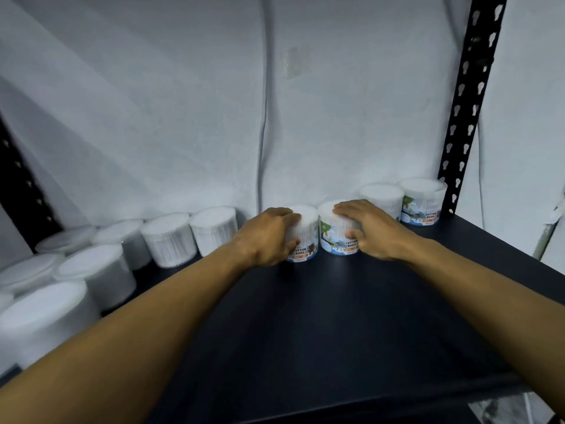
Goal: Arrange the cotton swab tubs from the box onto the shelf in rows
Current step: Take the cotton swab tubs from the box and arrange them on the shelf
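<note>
While my left hand (269,237) grips one tub (304,237) and my right hand (367,231) grips another tub (334,237), both sit in the back row on the shelf (351,316). Next I guess: let go, grab more from the box.

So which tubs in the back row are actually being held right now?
The two middle ones: the left hand grips the left-middle tub, the right hand grips the right-middle tub. Every other tub stands untouched.

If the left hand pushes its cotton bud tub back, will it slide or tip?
The cotton bud tub probably slides: it looks squat and flat-based on the smooth dark shelf. Likely light, being filled with swabs. The left hand grips high, so tipping remains possible.
</note>
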